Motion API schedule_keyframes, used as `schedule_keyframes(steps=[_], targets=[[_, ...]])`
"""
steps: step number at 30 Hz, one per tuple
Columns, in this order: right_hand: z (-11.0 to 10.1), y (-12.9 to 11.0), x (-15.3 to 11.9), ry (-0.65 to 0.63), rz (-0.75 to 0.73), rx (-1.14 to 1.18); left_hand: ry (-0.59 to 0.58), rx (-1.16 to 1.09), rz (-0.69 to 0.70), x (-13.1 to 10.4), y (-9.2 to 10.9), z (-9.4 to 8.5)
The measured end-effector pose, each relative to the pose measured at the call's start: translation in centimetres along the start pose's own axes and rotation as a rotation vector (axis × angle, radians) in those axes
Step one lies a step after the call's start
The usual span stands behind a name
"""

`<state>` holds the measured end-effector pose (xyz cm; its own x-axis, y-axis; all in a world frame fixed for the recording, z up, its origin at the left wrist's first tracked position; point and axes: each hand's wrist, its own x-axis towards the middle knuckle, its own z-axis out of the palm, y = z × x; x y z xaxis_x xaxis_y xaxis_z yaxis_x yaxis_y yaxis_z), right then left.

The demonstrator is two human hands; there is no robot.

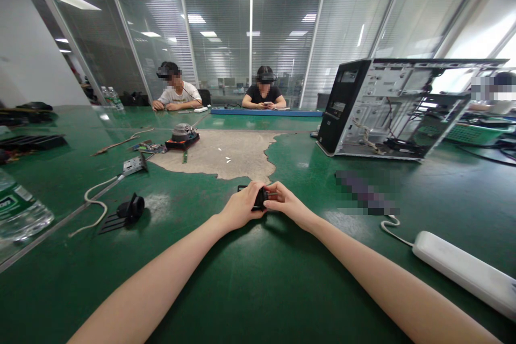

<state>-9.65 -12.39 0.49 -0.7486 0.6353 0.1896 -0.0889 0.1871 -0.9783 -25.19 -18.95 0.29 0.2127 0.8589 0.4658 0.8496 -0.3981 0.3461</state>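
My left hand (244, 205) is wrapped round a small black plastic part (259, 199) above the green tabletop. A slotted end of that part sticks out beyond the fingers, and much of the rest is hidden, so I cannot tell its exact kind. From the other side my right hand (282, 200) grips the same part between thumb and fingers. To the left lies another black plastic piece (126, 214) with long prongs and a round end. Further back, a metal bracket (135, 165) rests beside a pale cord (97, 193).
An open computer case (374, 113) stands at the right. A white power strip (463, 266) and a blurred phone-like object (365, 192) lie nearer. A heatsink fan (183, 136) sits behind; a water bottle (24, 207) is at the left. Two people sit across the table.
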Motion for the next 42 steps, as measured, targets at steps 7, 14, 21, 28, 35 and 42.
schedule_keyframes(steps=[7, 14, 21, 28, 35, 42], targets=[[0.3, -0.3, -0.2, 0.012, -0.031, 0.041, 0.011, -0.012, 0.010, 0.0, 0.0, -0.1], [0.2, 0.6, 0.2, 0.080, -0.004, -0.018, 0.010, -0.021, -0.003, 0.0, 0.1, 0.0], [0.1, -0.3, -0.1, -0.025, -0.019, 0.031, 0.006, -0.022, -0.001, 0.0, 0.0, 0.0], [0.4, 0.4, 0.0, 0.069, -0.029, 0.006, 0.017, -0.014, 0.003, 0.0, 0.0, 0.1], [0.2, 0.1, 0.1, 0.039, 0.015, 0.010, 0.009, -0.024, -0.012, 0.0, -0.1, 0.1], [0.4, -0.5, -0.2, 0.026, -0.021, 0.034, 0.001, -0.021, -0.007, 0.0, -0.1, 0.0]])
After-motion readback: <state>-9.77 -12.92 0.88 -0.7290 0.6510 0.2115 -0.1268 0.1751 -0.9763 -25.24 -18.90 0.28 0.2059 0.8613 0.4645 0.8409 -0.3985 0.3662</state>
